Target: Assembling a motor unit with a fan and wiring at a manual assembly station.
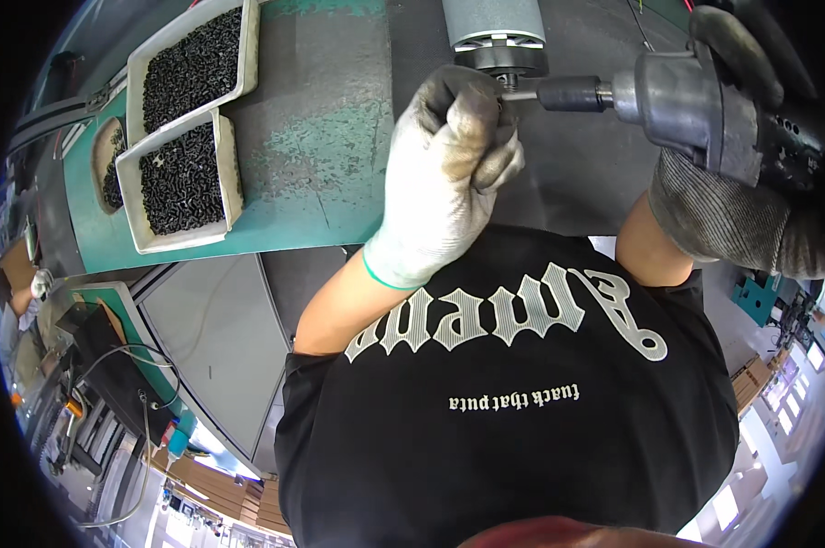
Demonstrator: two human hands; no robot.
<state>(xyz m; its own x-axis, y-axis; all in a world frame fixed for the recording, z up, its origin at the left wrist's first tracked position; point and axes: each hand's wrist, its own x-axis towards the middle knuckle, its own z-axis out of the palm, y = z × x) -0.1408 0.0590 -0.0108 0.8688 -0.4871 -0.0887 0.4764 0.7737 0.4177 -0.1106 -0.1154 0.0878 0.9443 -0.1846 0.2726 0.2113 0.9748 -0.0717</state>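
Observation:
My right hand, in a dark ribbed glove, is closed around a power screwdriver. The tool lies level, and its thin bit points left. At the bit's tip are the curled fingers of my left hand, which wears a white glove blackened at the fingertips. Whatever those fingers pinch is hidden. Just beyond them stands a silver cylindrical motor with a black round end. A short coiled or threaded piece sticks out of that end toward me, close to the bit.
On the worn green mat at the left are two white trays of small black screw-like parts. A round tan dish with more of them sits partly behind. Farther left, a person's gloved hand shows beside another bench.

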